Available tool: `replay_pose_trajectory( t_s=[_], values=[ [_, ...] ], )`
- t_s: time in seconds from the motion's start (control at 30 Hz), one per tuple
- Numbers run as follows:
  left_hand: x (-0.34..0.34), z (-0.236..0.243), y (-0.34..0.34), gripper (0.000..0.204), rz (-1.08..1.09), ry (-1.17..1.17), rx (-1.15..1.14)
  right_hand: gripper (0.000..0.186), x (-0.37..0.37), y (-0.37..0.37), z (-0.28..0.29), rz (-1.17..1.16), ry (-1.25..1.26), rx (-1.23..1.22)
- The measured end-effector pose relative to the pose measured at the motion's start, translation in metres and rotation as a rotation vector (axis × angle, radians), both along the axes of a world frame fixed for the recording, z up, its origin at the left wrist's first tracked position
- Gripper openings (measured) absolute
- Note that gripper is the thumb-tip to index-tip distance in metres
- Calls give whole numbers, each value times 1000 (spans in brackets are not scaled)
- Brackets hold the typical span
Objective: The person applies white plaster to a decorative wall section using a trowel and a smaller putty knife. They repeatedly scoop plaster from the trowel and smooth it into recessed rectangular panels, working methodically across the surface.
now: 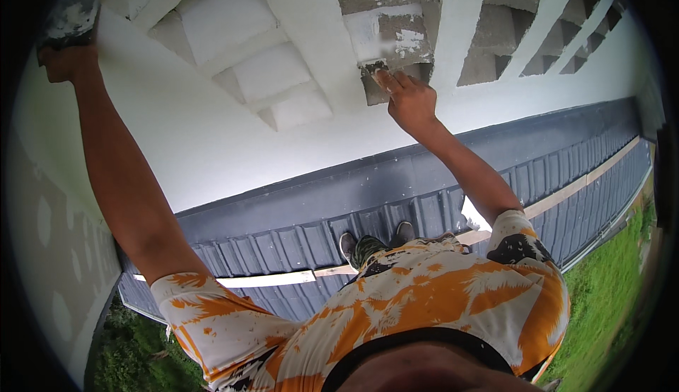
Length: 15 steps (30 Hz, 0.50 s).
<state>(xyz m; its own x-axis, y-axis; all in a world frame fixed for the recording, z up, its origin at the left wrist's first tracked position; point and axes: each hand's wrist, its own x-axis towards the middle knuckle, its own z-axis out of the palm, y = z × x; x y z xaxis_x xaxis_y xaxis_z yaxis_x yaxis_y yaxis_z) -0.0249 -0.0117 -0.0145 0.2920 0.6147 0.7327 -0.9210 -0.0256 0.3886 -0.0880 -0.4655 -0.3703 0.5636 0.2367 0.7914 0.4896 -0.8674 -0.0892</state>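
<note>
A: Where is the work?

B: A putty knife [375, 68], blurred, pressed flat on a grey block [396, 35] of the white wall [212, 130]. Right hand [410, 102] grips it, fingers closed, forefinger laid along it.

A: Handling?

B: Likely light, thin and springy; best held at the handle. Wet filler could make it slippery.

A: Left hand [67, 63]?

B: Raised, fist closed under a smeared hawk [71, 14]. Below, shoes [375, 240] stand on a dark roof [424, 194].

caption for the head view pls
Standing on a grey roof, right hand spreads white plaster on a wall block; left hand holds a hawk.
</note>
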Motion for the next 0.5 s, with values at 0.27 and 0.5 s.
replay_pose_trajectory(
  t_s=[0.27, 0.5],
  values=[
    [4, 1, -1, 44, -1, 6, -65, 50, 57, -29, 20, -121, 70, -22],
    [23, 3, 49, 41, 38, -48, -18, 54, 29, -29, 23, -105, 30, 63]
  ],
)
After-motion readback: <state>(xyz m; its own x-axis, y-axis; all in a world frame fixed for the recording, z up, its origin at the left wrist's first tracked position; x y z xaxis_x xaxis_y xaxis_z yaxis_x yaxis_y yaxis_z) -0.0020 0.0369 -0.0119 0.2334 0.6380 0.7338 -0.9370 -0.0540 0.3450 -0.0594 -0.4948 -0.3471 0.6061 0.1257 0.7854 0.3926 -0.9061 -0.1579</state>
